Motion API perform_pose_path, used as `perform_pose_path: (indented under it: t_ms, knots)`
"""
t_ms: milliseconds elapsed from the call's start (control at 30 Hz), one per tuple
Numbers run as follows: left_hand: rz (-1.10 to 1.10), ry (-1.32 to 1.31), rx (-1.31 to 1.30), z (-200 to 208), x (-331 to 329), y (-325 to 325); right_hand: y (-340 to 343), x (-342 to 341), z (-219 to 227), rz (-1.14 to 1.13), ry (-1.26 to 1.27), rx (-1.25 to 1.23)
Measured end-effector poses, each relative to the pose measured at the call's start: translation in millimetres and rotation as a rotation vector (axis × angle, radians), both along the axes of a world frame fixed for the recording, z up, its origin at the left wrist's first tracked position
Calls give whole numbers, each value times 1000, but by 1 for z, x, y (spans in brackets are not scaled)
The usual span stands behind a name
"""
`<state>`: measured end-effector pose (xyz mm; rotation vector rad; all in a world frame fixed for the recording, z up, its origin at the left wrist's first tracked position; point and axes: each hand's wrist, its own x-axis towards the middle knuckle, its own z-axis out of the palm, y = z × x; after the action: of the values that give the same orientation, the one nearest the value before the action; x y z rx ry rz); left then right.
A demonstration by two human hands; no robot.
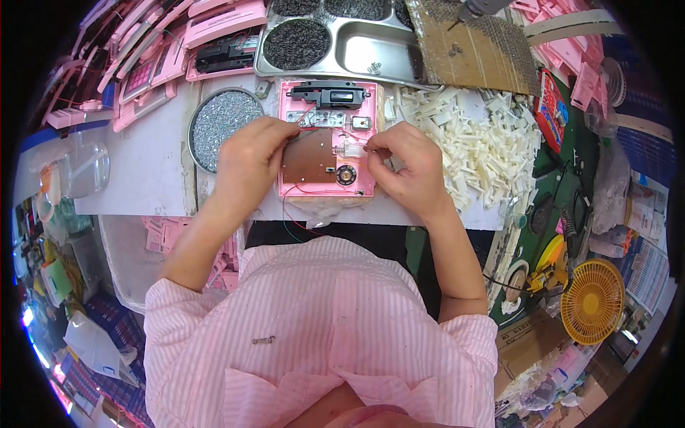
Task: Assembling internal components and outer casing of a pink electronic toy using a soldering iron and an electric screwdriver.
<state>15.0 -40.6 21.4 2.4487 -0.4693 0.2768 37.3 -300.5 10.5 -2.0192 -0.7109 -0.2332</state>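
Note:
A pink plastic housing point(366, 187) lies on its back in front of me, its inside facing up. It holds a brown circuit board point(307, 158), a black mechanism point(327, 95) along the far edge, a small round speaker point(346, 175) and thin red wires. My left hand point(251, 158) is closed in a pinch over the housing's left edge, by the wires; what its fingertips hold is hidden. My right hand point(412, 168) pinches at the right edge, its fingertips at the end of a white plastic piece point(351, 148). Anything between those fingers is too small to name.
A round tin of small metal screws point(227, 123) stands to the left. Loose white plastic parts point(474, 143) are heaped on the right. A metal tray point(372, 53) of dark small parts and a cardboard sheet point(474, 50) lie beyond. Pink housings point(153, 71) are stacked far left.

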Motion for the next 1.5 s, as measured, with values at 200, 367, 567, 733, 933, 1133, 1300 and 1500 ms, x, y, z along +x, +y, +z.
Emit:
perform_pose_path:
  t_ms: [200,367,567,733,933,1133,1300,1500]
  knots:
    - [15,-246,-33,49,-19,-20,2,-1,0,13,-7,17]
    - [-137,167,-325,34,-5,-54,5,4,6,61,-35,-11]
    - [-170,724,-477,6,24,-53,-8,4,-1,50,-94,-23]
    - [-152,431,-490,-3,20,-51,-69,-16,5,-151,-88,56]
    - [-191,161,-385,9,16,-62,-251,-115,4,-1212,343,943]
    - [-215,99,-262,0,21,-58,-299,-148,21,-1555,1,565]
    - [-110,-78,-129,-7,31,-55,-324,-180,47,-1645,-304,356]
    - [-28,-90,-101,-19,28,-58,-282,-211,78,-1069,-126,1059]
